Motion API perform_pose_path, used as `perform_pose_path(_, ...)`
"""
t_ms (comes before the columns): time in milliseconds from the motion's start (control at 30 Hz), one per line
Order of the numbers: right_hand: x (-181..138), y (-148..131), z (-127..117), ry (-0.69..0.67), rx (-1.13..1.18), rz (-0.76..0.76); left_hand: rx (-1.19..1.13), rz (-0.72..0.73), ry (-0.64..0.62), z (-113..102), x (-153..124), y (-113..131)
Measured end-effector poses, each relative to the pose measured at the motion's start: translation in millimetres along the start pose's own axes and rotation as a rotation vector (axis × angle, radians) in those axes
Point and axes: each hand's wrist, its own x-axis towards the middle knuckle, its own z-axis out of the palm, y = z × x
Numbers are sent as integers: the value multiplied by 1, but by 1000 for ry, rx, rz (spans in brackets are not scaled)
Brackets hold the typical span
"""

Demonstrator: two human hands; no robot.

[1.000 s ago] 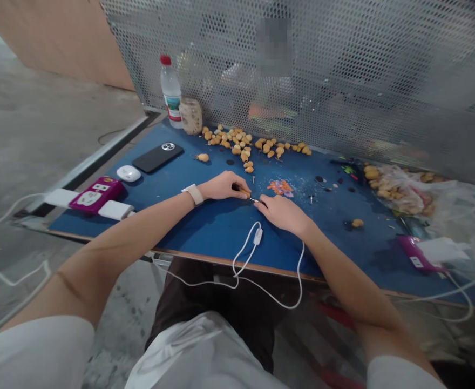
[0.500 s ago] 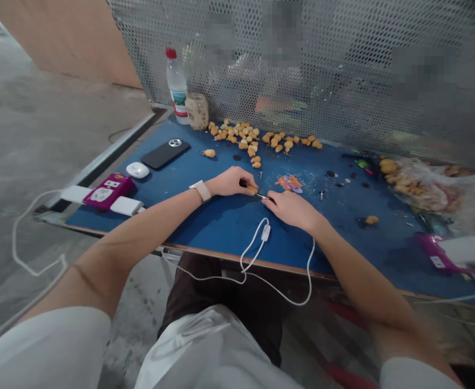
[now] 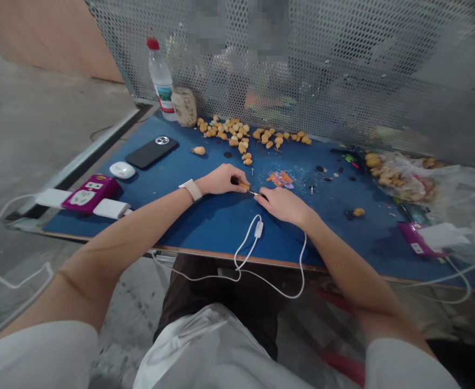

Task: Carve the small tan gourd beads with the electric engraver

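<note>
My left hand [image 3: 222, 180] rests on the blue table [image 3: 205, 221] with its fingers pinched round a small tan piece [image 3: 244, 186]. A thin metal pin [image 3: 254, 193] sticks out of that piece toward my right hand [image 3: 281, 204]. The right hand lies knuckles up with its fingertips closed at the pin's other end. A white band sits on my left wrist. A white cable with an inline switch [image 3: 257, 230] runs from under my right hand over the table's front edge.
Several tan pieces [image 3: 237, 136] lie scattered near the mesh screen [image 3: 343, 70]. A water bottle [image 3: 161, 80], a jar [image 3: 184, 106], a black phone [image 3: 152, 152], a white case [image 3: 122, 170] and a magenta power strip [image 3: 87, 194] stand at left. Plastic bags [image 3: 415, 183] lie at right.
The view swung slightly right and then back left. Both hands stay together at the table's middle, holding the same small piece and pin.
</note>
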Motion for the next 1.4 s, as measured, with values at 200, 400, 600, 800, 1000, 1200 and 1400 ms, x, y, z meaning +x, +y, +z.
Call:
perform_pose_path(200,-1,0,-2,-2,10,8,-24,9,-3,1,1,1)
perform_pose_path(400,-3,-1,-4,-10,19,22,-32,16,-4,1,1,0)
perform_pose_path(600,-2,-1,-3,2,13,16,-56,8,-5,2,2,-1)
perform_pose_path(800,-2,-1,-2,-3,1,17,-57,14,1,2,2,-2)
perform_pose_path(1000,-3,-1,-3,-1,10,11,-39,12,6,3,1,-2)
perform_pose_path(1200,-4,-4,-6,-21,20,19,-50,20,7,3,1,1)
perform_pose_path(1400,-4,-5,-5,-8,-9,24,-29,32,15,6,2,0)
